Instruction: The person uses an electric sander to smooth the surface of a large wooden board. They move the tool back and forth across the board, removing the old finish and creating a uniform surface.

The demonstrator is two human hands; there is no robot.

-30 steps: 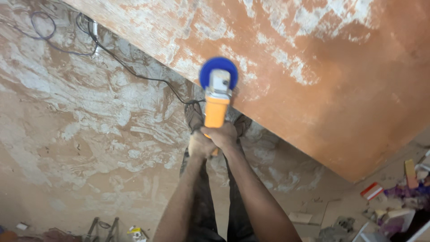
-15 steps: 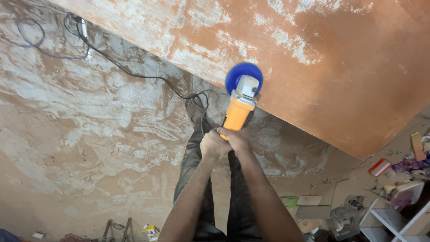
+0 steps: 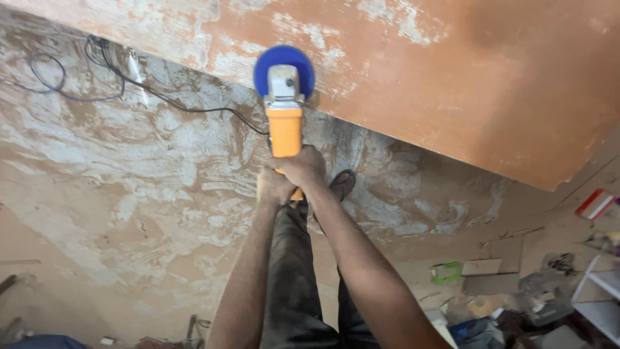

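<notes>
An orange angle grinder [image 3: 285,129] with a round blue sanding pad [image 3: 284,68] rests against the near edge of a large reddish-brown wooden board [image 3: 452,77] streaked with white filler. My left hand [image 3: 273,187] and my right hand [image 3: 301,167] are both wrapped around the grinder's orange handle, close together, arms stretched out. A black power cord [image 3: 194,108] runs from the tool across the floor to the upper left. My dark trousers and one foot [image 3: 342,184] show under the arms.
The dusty floor [image 3: 129,194] is smeared brown and white. Blue and black cables [image 3: 45,74] lie coiled at the upper left. Clutter sits at the lower right: a green item [image 3: 447,272], a red-and-white box [image 3: 597,203], a white shelf unit [image 3: 600,297] and scraps.
The grinder has swept left along the board's edge, after going right half a second before. Both hands stayed on the handle. My view shifted, so the board sits higher in the frame.
</notes>
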